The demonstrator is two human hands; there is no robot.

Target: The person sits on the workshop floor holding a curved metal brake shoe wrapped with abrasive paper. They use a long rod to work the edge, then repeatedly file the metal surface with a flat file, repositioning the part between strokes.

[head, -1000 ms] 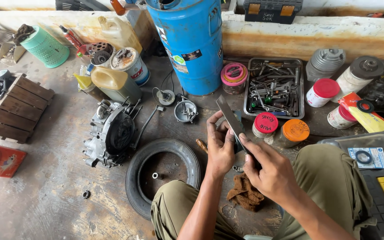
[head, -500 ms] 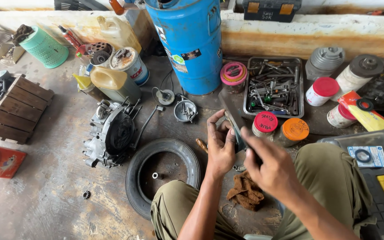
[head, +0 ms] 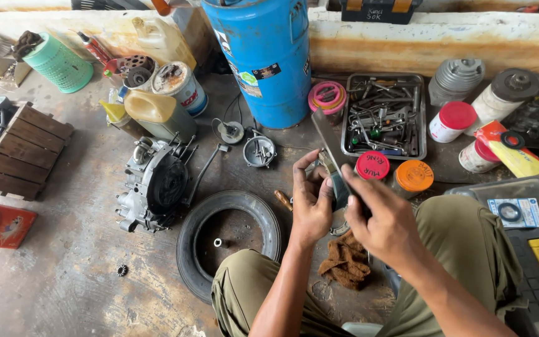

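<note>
L→R: engine case (head: 154, 184) on floor, tyre (head: 229, 234) beside it. Left hand (head: 310, 206) and right hand (head: 385, 221) both closed on flat metal strip (head: 329, 146), held above knees, long axis tilted, free end pointing up-left twd blue drum (head: 269, 56). Tool tray (head: 383, 115) behind.

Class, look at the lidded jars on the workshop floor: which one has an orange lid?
The orange-lidded jar, beside the red-lidded jar just beyond the right hand; every other jar has a red or pink lid.
</note>
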